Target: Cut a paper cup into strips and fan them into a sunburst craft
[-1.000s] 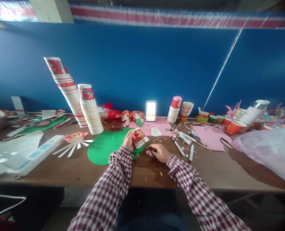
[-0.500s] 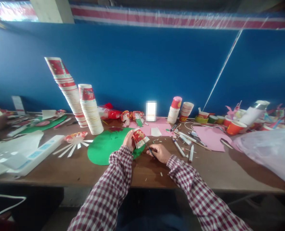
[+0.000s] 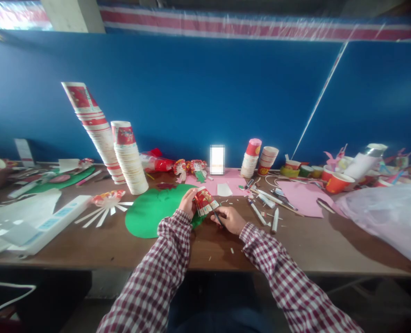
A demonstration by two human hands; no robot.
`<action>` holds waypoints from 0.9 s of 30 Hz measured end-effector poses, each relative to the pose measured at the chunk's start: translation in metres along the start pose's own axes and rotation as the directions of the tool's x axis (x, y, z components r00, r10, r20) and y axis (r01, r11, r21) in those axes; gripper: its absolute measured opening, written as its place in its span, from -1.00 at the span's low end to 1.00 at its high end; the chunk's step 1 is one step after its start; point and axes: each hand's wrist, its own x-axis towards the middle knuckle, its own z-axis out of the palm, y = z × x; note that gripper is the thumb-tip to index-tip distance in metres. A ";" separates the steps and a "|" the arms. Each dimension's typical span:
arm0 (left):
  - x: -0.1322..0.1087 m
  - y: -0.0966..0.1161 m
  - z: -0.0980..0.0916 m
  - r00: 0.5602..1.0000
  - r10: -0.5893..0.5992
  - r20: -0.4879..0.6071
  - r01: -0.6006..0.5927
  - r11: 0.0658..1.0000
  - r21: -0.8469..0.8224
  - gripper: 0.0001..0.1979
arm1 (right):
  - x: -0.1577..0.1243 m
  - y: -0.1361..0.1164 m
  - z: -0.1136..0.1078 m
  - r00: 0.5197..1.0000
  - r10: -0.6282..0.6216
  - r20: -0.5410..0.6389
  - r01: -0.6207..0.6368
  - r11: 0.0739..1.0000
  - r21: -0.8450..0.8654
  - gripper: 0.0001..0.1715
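Note:
My left hand (image 3: 188,203) is closed on a red patterned paper cup (image 3: 204,200), whose side is slit into strips at the lower edge. Dark-handled scissors (image 3: 220,220) are gripped in my right hand (image 3: 232,219), their blades at the cup's cut edge. Under and beside my left hand lies a round green paper sheet (image 3: 150,217). Small paper scraps (image 3: 232,250) are scattered on the brown table (image 3: 212,254) near my right hand.
Two tall stacks of paper cups (image 3: 131,162) stand at the back left, near a cup cut into spread strips (image 3: 108,200). Shorter stacks (image 3: 249,159), markers (image 3: 257,212), pink paper (image 3: 299,196) and a plastic bag (image 3: 389,217) lie rightward. A white box (image 3: 58,222) sits left.
The paper cup has turned a little and shifted slightly right toward the scissors. The blades now meet its cut edge. At the far left, another person's hand has moved away from a bowl-like container.

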 end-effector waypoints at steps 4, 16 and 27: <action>0.001 -0.001 -0.001 1.000 0.007 0.006 -0.007 1.000 -0.011 -0.81 | 0.000 0.000 0.000 1.000 -0.008 -0.005 0.008 1.000 -0.020 -0.63; 0.000 0.001 -0.001 1.000 -0.025 -0.020 0.025 1.000 0.014 -0.82 | 0.000 0.000 0.001 1.000 -0.014 -0.024 0.014 1.000 -0.011 -0.61; -0.002 0.002 0.001 0.999 -0.030 0.015 0.030 0.999 0.035 -0.76 | 0.002 -0.002 0.000 0.996 0.088 -0.032 -0.081 0.981 0.174 -0.60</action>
